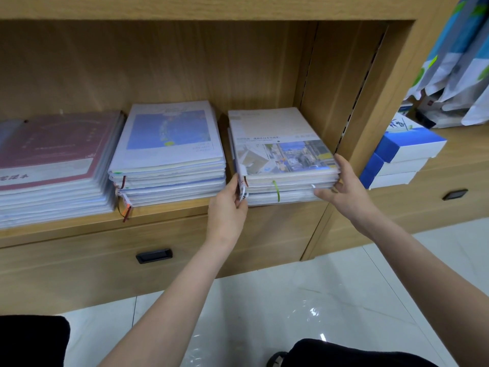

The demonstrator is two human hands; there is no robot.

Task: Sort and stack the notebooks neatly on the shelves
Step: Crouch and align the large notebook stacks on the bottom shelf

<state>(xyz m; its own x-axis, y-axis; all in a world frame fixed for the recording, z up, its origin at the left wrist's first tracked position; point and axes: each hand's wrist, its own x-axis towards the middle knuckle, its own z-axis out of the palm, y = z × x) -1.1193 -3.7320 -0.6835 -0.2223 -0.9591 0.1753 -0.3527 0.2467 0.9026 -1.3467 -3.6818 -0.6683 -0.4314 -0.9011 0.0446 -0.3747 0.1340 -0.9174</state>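
Left hand (229, 205) and right hand (344, 188) have fingers clamped on the notebook stack (280, 154) at its 9 and 3 o'clock edges. Glossy sleeves look slippery and the pile heavy, so grip low.

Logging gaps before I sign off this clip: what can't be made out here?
Head view only:
- Maroon-covered notebook stack: left part cut off by the frame edge.
- Photo-covered notebook stack: cover text too small and blurred; front corners hidden by the left hand and right hand.
- Wooden shelf: surface under the stacks hidden.
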